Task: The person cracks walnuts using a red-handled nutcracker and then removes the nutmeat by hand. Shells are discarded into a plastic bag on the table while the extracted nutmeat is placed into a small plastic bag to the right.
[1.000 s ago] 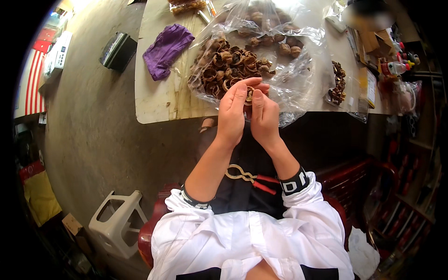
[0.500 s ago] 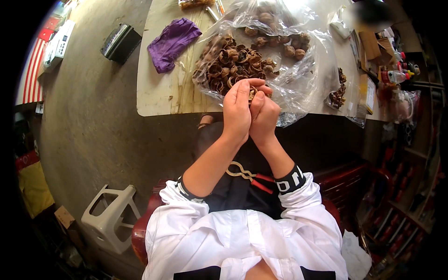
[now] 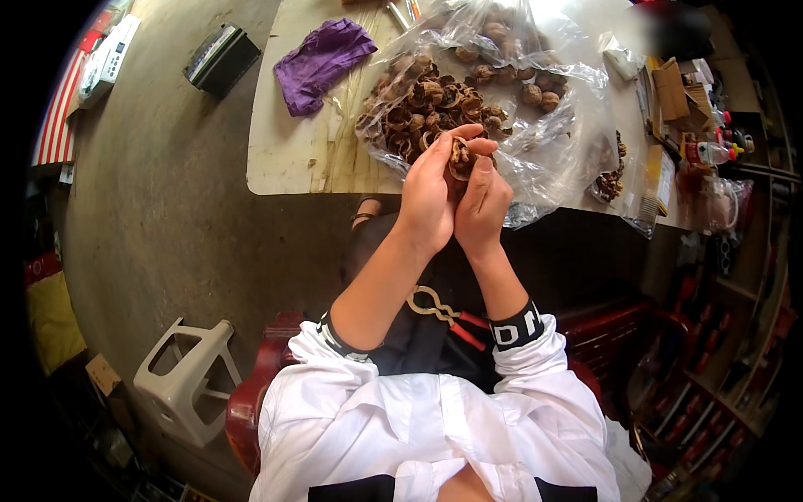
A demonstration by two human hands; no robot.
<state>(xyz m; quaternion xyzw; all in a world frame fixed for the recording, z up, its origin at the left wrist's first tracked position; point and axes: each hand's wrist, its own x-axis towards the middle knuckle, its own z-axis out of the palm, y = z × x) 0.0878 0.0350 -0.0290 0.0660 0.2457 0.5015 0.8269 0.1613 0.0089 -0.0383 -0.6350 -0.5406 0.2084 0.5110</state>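
The concrete floor [image 3: 167,243] spreads wide on the left, between a black box [image 3: 222,60] and a beige stool [image 3: 186,372]. The pale table [image 3: 288,163] ends in a rounded front left corner, with bare top between that edge and a purple cloth [image 3: 324,67]. A clear plastic bag [image 3: 544,171] droops past the front edge, bearing broken shells [image 3: 435,100] and whole nuts [image 3: 538,96]. Just before the shells, the cracked walnut [image 3: 459,157] sits between both hands: the left hand [image 3: 428,194] curls around it, and the right hand [image 3: 485,201], half closed, grips its right side. Pliers [image 3: 435,309] lie on the lap, below the table edge.
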